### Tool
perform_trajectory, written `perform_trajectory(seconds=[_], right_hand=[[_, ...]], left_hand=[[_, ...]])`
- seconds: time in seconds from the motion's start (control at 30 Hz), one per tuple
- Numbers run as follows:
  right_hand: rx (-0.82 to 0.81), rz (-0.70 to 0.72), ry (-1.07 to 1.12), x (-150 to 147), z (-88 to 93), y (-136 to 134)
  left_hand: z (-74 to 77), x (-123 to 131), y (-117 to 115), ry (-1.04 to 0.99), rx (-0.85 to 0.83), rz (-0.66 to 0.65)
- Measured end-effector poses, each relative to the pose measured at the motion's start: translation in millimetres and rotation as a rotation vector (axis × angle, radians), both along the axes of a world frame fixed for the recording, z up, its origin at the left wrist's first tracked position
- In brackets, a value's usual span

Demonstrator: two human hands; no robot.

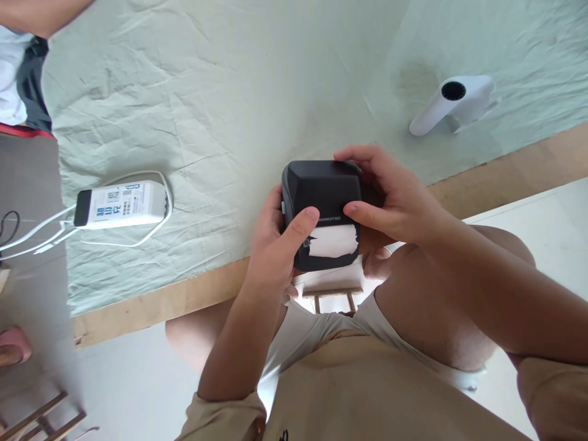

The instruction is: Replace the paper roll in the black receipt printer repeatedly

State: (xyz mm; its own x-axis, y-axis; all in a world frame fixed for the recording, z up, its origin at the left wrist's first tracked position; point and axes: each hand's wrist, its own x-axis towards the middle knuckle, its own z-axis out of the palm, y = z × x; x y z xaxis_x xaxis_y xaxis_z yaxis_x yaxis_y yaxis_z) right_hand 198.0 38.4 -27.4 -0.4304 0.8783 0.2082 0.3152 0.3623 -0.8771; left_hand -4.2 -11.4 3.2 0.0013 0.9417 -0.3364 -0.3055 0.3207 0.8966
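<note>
Closest to the camera is a tan shirt (358,380), with pale shorts (303,331) and bare knees spread beyond it under the bench edge. Above the lap, both hands hold a black printer (326,191) that sits over the near edge of the bench (519,166), about the middle of the view, its lettered face up. The left hand (269,242) grips the printer's left side, thumb laid across the face and covering part of the lettering, the other fingers mostly hidden against the side. The right hand (395,199) clasps the right side between thumb and fingers, the thumb by the lettering and the index finger at the far right corner. A ragged-edged white paper (334,241) shows on the printer's near part.

Wrinkled pale green cloth (239,79) covers the bench. On it, well to the left, lies a white adapter (126,205) with a black end and blue print, a white cable (151,173) looped around it. To the far right is a white gadget (475,92) with a round black face. At upper left, another person's arm (39,12) shows.
</note>
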Motion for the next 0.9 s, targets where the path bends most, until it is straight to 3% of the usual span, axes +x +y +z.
perform_trajectory(seconds=[0.3,0.9], right_hand=[[-0.105,0.009,-0.050,-2.0,10.1,0.8],[0.033,0.023,-0.194,-0.3,13.6,-0.8]], left_hand=[[-13.5,-10.1,0.6,-0.006,0.044,-0.065],[-1.8,-4.1,0.5,-0.034,0.036,-0.062]])
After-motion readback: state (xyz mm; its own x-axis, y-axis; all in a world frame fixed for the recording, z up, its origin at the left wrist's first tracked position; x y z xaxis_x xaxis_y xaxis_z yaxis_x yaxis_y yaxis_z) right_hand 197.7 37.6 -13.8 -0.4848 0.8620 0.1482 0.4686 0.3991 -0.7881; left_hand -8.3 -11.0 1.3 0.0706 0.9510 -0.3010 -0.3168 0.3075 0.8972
